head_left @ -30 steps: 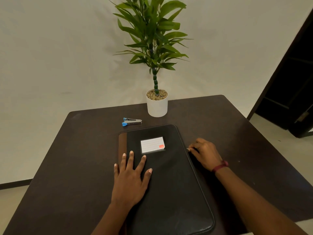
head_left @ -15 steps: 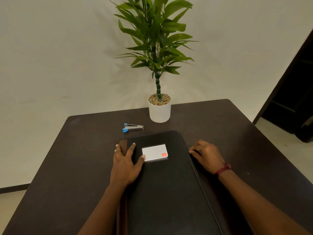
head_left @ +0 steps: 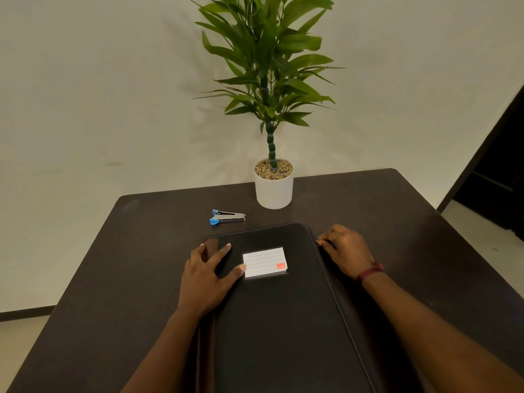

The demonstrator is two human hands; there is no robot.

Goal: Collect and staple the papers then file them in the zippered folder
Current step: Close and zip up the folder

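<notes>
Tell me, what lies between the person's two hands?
The black folder with its white lined label fills the stretch between the left hand, flat on it, and the right hand, pinching its edge; the head view shows this.

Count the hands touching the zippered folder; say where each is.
2. The left hand rests flat on the far left corner of the zippered folder; the right hand pinches the zipper pull at its far right edge.
</notes>
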